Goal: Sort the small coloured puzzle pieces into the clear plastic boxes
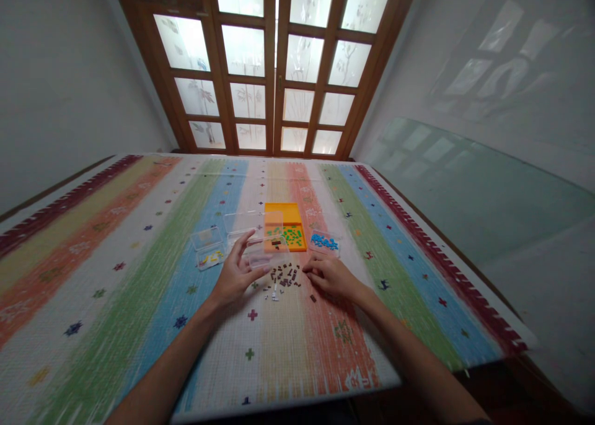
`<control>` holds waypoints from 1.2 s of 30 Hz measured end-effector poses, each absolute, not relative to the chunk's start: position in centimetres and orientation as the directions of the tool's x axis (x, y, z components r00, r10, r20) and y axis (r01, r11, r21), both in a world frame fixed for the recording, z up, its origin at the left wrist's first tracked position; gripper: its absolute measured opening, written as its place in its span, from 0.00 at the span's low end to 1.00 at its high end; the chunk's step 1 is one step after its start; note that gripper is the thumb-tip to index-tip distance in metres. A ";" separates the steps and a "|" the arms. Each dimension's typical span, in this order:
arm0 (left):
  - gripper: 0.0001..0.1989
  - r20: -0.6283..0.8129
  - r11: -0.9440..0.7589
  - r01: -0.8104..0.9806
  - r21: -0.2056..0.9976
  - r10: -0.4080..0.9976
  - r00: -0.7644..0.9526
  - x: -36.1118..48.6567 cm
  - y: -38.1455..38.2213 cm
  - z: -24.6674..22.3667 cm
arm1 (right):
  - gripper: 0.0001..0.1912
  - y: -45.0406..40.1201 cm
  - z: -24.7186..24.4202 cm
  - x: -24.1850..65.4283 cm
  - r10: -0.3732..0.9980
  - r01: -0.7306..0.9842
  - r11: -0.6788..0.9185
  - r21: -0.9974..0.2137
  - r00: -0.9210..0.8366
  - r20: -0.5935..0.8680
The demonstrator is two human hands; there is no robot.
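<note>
My left hand (238, 272) grips a clear plastic box (266, 251) between thumb and fingers; a few dark brown pieces show in it. My right hand (329, 275) is at the right edge of a loose pile of small brown pieces (287, 275), fingertips pinched together; whatever they hold is too small to make out. Several white or clear bits (274, 296) lie below the pile. Behind the box, an open orange case (284, 213) holds green pieces. A clear box of blue pieces (324, 241) stands just beyond my right hand.
To the left stands an open clear box with yellow pieces (211, 258). Another clear container (232, 223) sits behind my left hand. A striped cloth (153, 276) covers the table. A single brown piece (313, 298) lies in front of my right hand.
</note>
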State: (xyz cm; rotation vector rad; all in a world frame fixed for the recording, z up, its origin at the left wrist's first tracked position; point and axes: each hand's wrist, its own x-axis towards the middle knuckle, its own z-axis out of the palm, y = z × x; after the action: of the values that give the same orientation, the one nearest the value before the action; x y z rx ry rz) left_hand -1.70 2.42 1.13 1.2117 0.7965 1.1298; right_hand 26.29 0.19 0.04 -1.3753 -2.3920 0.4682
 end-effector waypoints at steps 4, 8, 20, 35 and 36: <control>0.43 0.096 -0.027 -0.238 0.971 0.955 0.281 -1.7 2.4 1.3 | 0.15 0.1 0.4 26.2 0.872 0.774 0.481 -0.412 -0.470 0.134; 0.43 0.090 -0.019 -0.247 0.969 0.957 0.277 -1.6 2.4 1.4 | 0.11 -0.1 1.0 26.0 0.878 0.792 0.471 -0.390 -0.463 0.120; 0.42 0.103 -0.033 -0.239 0.970 0.951 0.290 -1.5 2.3 1.4 | 0.08 -0.1 0.9 25.5 0.853 0.793 0.522 -0.314 -0.477 0.212; 0.41 0.134 -0.054 -0.254 0.966 0.942 0.309 -0.8 1.5 1.8 | 0.07 3.4 7.1 18.8 0.761 0.706 0.649 -0.284 -0.599 0.250; 0.41 0.132 -0.052 -0.254 0.966 0.941 0.311 -0.7 1.5 1.9 | 0.07 3.5 7.1 18.5 0.764 0.719 0.645 -0.259 -0.604 0.227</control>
State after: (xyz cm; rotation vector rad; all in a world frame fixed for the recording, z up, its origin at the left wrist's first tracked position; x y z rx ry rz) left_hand -0.74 1.50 1.92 1.2327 0.7434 1.1340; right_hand 18.52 3.49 7.11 -1.1864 -2.5507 0.2027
